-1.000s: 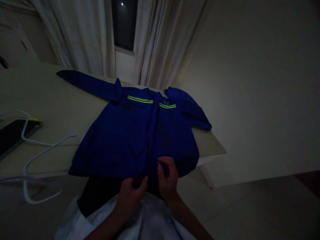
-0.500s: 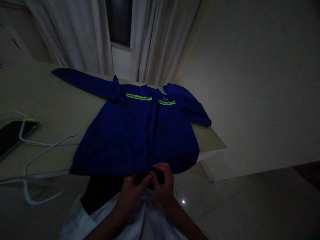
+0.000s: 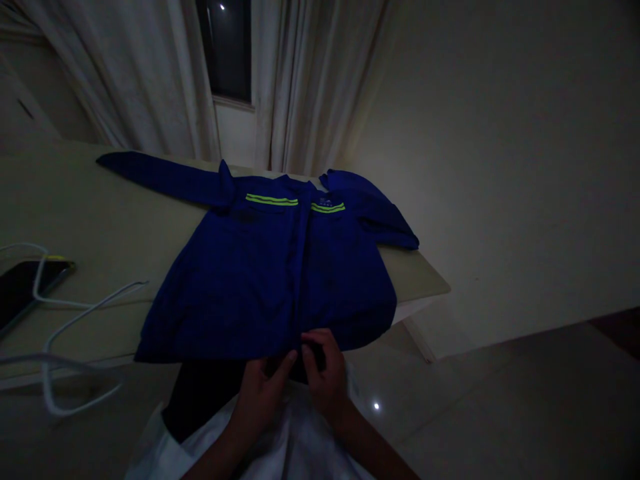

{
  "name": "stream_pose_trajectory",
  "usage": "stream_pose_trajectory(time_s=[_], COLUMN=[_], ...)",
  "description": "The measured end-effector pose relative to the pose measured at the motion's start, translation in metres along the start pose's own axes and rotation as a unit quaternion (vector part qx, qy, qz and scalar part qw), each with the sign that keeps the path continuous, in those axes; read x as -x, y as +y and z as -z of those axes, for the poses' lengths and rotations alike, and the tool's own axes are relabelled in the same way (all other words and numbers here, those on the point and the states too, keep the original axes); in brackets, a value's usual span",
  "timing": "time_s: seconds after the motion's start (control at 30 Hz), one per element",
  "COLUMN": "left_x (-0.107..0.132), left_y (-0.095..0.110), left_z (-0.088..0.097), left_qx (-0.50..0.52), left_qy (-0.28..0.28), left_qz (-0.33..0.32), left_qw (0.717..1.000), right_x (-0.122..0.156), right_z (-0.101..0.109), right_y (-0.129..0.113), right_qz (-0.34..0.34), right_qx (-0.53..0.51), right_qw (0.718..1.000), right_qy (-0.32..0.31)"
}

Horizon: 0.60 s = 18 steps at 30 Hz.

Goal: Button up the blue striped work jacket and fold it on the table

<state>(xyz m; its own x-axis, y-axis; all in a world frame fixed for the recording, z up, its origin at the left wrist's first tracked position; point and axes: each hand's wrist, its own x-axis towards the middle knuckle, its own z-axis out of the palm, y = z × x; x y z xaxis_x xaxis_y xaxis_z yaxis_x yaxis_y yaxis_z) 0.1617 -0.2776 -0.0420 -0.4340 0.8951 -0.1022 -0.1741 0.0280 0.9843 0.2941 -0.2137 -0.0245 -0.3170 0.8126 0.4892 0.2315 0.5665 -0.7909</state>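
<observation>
Head view: both hands' fingers (image 3: 314,340) pinch blue jacket (image 3: 260,280) hem.

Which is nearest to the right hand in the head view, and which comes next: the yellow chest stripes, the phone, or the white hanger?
From the right hand at the blue jacket hem:
1. Yellow chest stripes, straight ahead, high on the jacket.
2. White hanger, off to the left on the table.
3. Phone, farthest left, at the picture's edge.
</observation>
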Motion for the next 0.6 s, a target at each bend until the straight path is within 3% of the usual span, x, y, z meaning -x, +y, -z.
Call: stream_pose_trajectory(time_s=[0.33, 0.5, 0.6], left_x=[0.003, 0.002, 0.002], left_y=[-0.007, -0.007, -0.001], left_z=[0.003, 0.005, 0.003], left_qx=[-0.049, -0.043, -0.046], left_qy=[0.018, -0.006, -0.02], left_qz=[0.016, 0.022, 0.022], left_qw=[0.998, 0.999, 0.998], right_x=[0.0, 0.004, -0.007], right_z=[0.0, -0.002, 0.004], right_y=[0.0, 0.003, 0.002], right_qz=[0.01, 0.009, 0.02], right_qx=[-0.003, -0.002, 0.0], right_qw=[1.0, 1.0, 1.0], right_qy=[-0.009, -0.007, -0.007])
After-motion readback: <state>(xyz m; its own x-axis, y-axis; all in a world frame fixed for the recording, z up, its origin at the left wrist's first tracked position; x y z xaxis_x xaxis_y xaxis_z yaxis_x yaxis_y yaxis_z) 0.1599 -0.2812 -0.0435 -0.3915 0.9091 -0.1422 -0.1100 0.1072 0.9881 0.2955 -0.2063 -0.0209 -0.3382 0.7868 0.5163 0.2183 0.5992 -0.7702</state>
